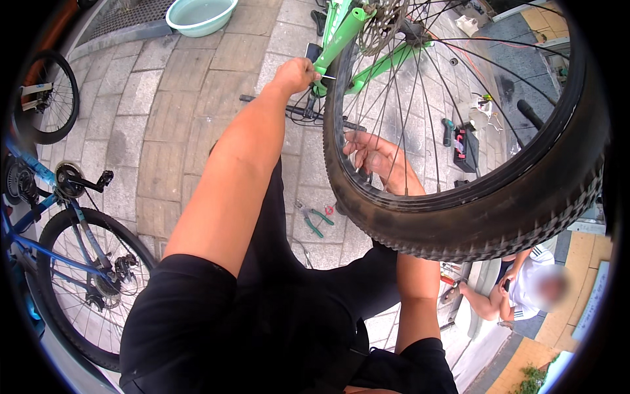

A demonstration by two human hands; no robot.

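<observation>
A green bicycle frame [340, 41] stands in front of me, with its large wheel [459, 220] and knobby black tire close on the right. My left hand [295, 73] is closed beside a green frame tube. A thin, silvery rod-like piece [328, 77] sticks out from its fingertips toward the tire; its kind is unclear. From behind the wheel, my right hand [377, 157] shows through the spokes. Its fingers are curled at the inner edge of the rim, gripping the wheel. Handlebars [302, 113] lie low, beyond my hands.
Green-handled pliers [319, 223] lie on the paving below. A green-and-black power tool [448, 132] and a black toolbox [466, 150] are at right. A blue bicycle [65, 253] stands left, a pale basin [200, 16] far off. A seated person [525, 279] is at right.
</observation>
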